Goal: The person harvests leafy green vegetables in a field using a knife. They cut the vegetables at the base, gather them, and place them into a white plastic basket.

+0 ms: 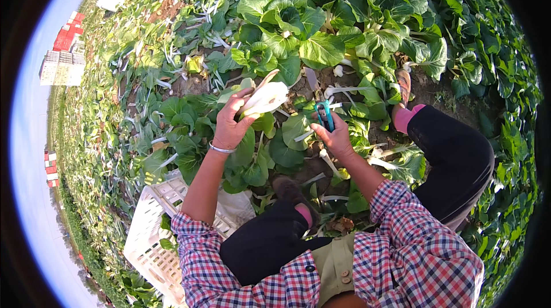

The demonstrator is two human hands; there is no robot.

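Observation:
My left hand grips a head of leafy greens, with its white stalk base turned up and its leaves hanging below. A silver bracelet circles that wrist. In my right hand is a knife with a teal and black handle; its flat metal blade points away from me, over the soil. Cut white stalks and loose leaves lie beneath and around both hands. Just beyond them stand growing leafy green plants.
A white plastic crate stands by my left side, with a pale plastic sheet and some leaves. My shoes rest among the plants. Stacks of red and white crates stand at the far left. Dense rows of greens grow at the right.

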